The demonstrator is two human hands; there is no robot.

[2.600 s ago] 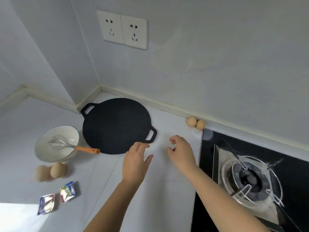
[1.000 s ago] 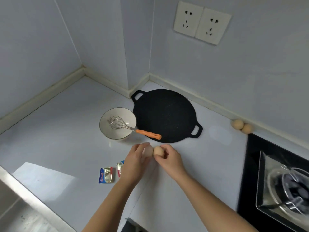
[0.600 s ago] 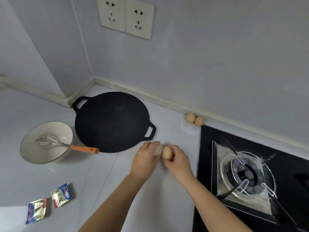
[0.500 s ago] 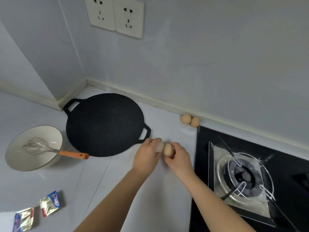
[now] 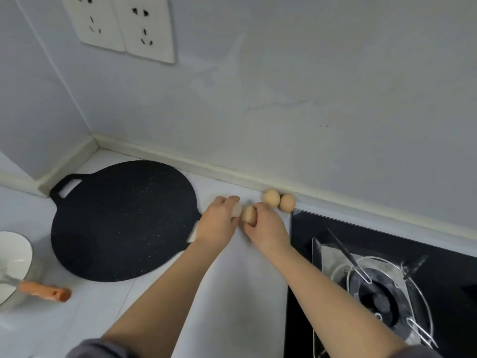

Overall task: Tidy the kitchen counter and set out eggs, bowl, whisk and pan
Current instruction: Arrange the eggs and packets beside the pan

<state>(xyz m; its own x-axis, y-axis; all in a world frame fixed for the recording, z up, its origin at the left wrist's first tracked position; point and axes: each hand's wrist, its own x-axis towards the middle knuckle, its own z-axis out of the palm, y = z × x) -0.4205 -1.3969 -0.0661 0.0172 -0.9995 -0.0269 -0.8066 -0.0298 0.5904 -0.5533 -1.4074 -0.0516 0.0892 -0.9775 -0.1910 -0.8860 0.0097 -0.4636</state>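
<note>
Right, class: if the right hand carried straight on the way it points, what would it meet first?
Probably the left hand and its pale egg: the right hand, gripping a brown egg, points forward-left, straight at them; depth is unclear.

Glossy white table. Bears flat round black pan, white ceramic bowl, two tan eggs touching by wall.

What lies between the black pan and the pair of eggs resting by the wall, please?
The head view shows both hands there, side by side: the left hand grips a pale egg, the right hand grips a tan egg.
</note>
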